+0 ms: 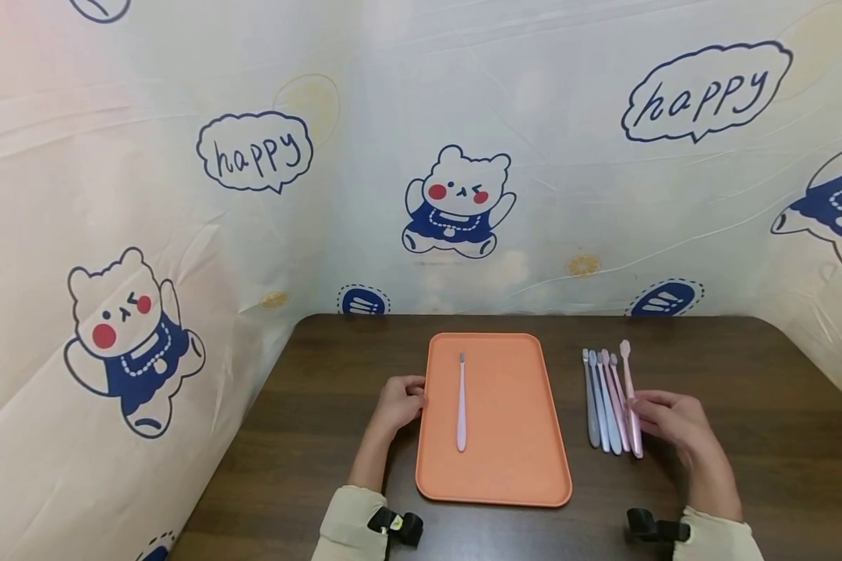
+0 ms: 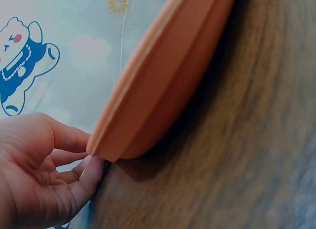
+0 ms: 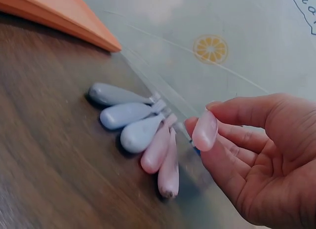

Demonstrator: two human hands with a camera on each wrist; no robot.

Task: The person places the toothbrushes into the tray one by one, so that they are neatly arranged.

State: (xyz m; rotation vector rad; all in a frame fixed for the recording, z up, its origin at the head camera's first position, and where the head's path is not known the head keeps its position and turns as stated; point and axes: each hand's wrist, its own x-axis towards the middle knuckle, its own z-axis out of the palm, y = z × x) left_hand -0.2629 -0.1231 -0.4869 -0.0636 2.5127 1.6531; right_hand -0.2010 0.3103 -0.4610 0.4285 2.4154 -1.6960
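My right hand (image 1: 677,425) pinches a pink toothbrush (image 3: 205,132) by its handle between thumb and fingers, bristle head pointing away from me. Just left of it, several more toothbrushes (image 1: 604,405) lie side by side on the table, grey-blue, light blue and pink, their handle ends fanned toward the right wrist camera. A lavender toothbrush (image 1: 461,413) lies lengthwise on the orange tray (image 1: 512,436), left of its middle. At the tray's left edge, my left hand (image 1: 398,405) grips the rim between thumb and fingers, seen closely in the left wrist view.
The dark wooden table (image 1: 281,436) carries everything. Behind and beside it hangs a pale printed sheet (image 1: 365,218) with cartoon bears and lettering. A strip of table separates the tray from the toothbrush row.
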